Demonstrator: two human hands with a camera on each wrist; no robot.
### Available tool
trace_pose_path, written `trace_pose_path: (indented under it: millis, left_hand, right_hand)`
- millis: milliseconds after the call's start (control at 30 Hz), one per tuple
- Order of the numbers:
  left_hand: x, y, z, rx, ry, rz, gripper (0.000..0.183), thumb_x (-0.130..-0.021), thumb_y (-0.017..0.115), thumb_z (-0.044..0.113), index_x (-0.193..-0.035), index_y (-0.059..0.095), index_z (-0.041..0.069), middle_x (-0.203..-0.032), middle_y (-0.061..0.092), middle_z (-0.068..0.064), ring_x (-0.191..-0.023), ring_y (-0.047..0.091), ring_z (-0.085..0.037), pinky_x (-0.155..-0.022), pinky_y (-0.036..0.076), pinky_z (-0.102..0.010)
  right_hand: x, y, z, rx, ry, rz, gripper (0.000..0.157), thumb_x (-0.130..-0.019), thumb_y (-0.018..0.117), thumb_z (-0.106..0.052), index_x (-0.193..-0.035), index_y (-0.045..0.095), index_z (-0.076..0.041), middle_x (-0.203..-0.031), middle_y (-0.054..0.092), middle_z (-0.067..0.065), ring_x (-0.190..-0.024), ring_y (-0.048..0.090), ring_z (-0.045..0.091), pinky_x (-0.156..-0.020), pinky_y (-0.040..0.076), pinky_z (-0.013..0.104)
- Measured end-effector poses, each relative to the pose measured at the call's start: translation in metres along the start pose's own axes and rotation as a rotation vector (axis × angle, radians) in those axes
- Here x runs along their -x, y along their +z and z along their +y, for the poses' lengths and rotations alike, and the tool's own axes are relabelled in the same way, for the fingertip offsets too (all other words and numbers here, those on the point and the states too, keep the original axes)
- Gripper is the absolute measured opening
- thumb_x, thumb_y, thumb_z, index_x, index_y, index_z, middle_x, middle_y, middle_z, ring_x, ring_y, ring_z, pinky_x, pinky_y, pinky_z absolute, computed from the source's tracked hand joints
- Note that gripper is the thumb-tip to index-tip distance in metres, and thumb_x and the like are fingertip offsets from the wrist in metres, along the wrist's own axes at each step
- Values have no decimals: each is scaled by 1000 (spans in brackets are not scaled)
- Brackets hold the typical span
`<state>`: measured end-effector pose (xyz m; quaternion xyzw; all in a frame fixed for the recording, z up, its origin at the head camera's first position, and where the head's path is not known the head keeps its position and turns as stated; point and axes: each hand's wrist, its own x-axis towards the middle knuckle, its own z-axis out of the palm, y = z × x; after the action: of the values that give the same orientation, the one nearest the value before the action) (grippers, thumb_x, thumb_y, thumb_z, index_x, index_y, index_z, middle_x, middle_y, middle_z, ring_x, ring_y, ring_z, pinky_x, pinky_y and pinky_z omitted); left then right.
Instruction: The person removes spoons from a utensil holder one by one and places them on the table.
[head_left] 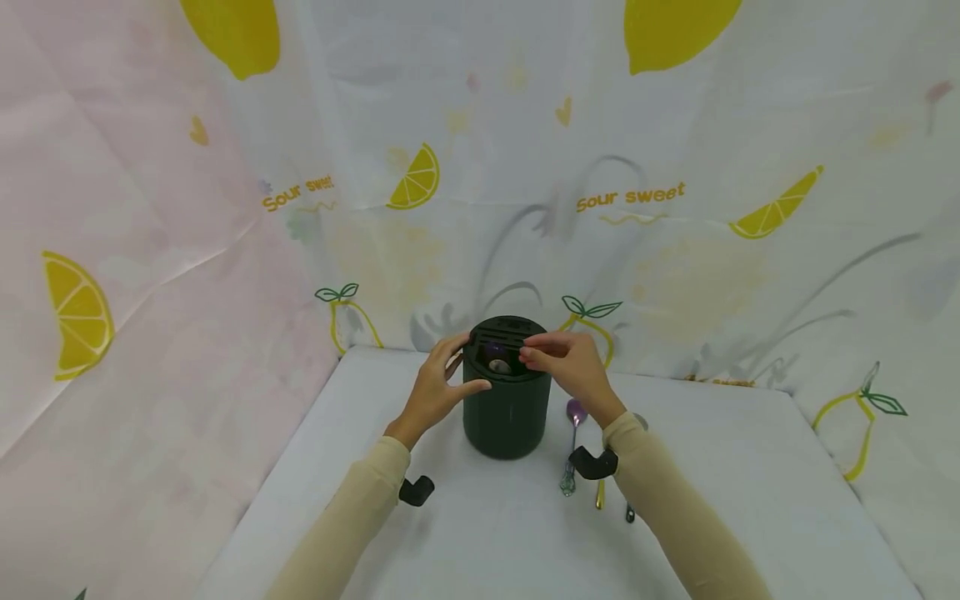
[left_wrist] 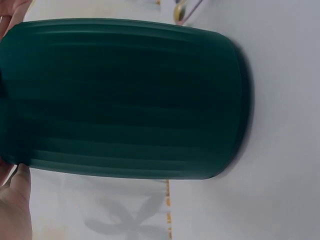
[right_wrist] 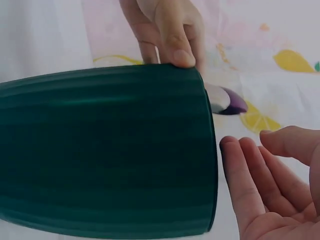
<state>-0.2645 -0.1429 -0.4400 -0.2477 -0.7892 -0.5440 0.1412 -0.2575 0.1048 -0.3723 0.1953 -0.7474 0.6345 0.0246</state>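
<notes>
A dark green utensil holder (head_left: 505, 421) with a slotted top stands upright on the white table. My left hand (head_left: 435, 387) grips its upper left side, thumb across the front and fingers around the far side. From the open part of the top pokes a purple and whitish rounded end (right_wrist: 232, 102); whatever it belongs to is hidden inside. My right hand (head_left: 573, 362) is at the holder's right rim. In the right wrist view its thumb and fingers (right_wrist: 245, 185) are spread apart with nothing between them, just beyond the rim.
Right of the holder lie a purple-bowled spoon (head_left: 576, 410), a gold handle (head_left: 600, 496) and a dark-ended handle (head_left: 630, 512), partly covered by my right arm. A lemon-printed cloth (head_left: 480, 250) hangs behind the white table (head_left: 480, 533).
</notes>
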Motion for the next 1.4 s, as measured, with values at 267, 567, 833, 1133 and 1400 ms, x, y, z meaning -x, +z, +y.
trace_pose_path:
  millis: [267,567,833,1133,1400]
  left_hand:
    - [2,-4,25,-2,19,-16,80,-79,81,8,-145,38,-5,-144,37,-22,-135,38,-33,-111,38,-43]
    - [-2,1,-3,-5,5,-7,83,-77,83,20,-148,40,11,-146,38,-4,-136,38,-18,-110,38,-25]
    - [0,0,-4,5,28,-3,84,-77,83,21,-148,40,10,-146,38,-6,-136,38,-19,-111,38,-27]
    - [1,-1,-5,9,37,0,82,-78,83,22,-147,41,8,-145,39,-7,-135,39,-20,-110,39,-28]
    - [-1,-1,-4,-3,18,-3,82,-78,83,23,-147,41,8,-144,40,-5,-135,39,-18,-110,38,-24]
  right_hand:
    - [-4,15,1,158,-48,11,25,-87,77,-17,-109,74,-7,-103,73,8,-94,70,20,-83,60,34]
    - [-9,21,5,140,-33,7,22,-86,77,-14,-107,75,-8,-101,73,8,-93,70,20,-82,60,34]
    - [-9,25,5,138,-24,12,17,-87,76,-12,-103,76,-8,-103,72,7,-92,69,19,-81,60,34]
    - [-9,26,2,114,-25,18,18,-86,76,-11,-104,75,-5,-98,73,10,-92,69,22,-80,60,32]
    - [-15,21,-5,81,-11,29,19,-86,77,-12,-104,75,-6,-94,73,8,-90,70,20,-82,60,31]
